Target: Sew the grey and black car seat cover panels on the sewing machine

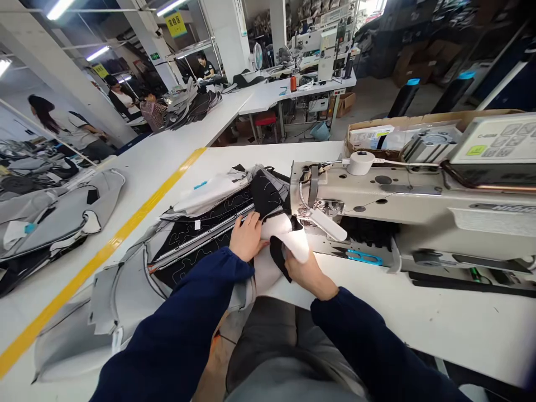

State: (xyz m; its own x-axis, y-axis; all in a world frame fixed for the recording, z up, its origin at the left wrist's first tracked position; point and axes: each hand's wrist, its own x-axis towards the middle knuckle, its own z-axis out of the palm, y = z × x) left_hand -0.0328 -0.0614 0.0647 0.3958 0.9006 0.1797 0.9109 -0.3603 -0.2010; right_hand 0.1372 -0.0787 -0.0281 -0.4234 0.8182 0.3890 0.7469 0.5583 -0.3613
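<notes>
A grey and black sewn fabric cover (pixel 201 245) with wavy white stitching on its black panels lies bunched before the sewing machine (pixel 368 190). My left hand (pixel 246 237) bends over its near right part, thumb and fingers closed on the cloth. My right hand (pixel 307 274) grips a curled flap (pixel 295 243), pale on one side with a black edge piece beside it; its fingertips are partly hidden behind the flap. Both hands are just left of and below the lit needle area, whose needle I cannot make out. Blue thread snips (pixel 364 257) rest on the machine bed.
More grey covers (pixel 58 209) lie on the left, beyond a yellow stripe (pixel 154 195) on the white table. A cardboard box (pixel 349 137) with supplies stands behind the machine, near black thread cones (pixel 404 97). Several people are farther back on the left.
</notes>
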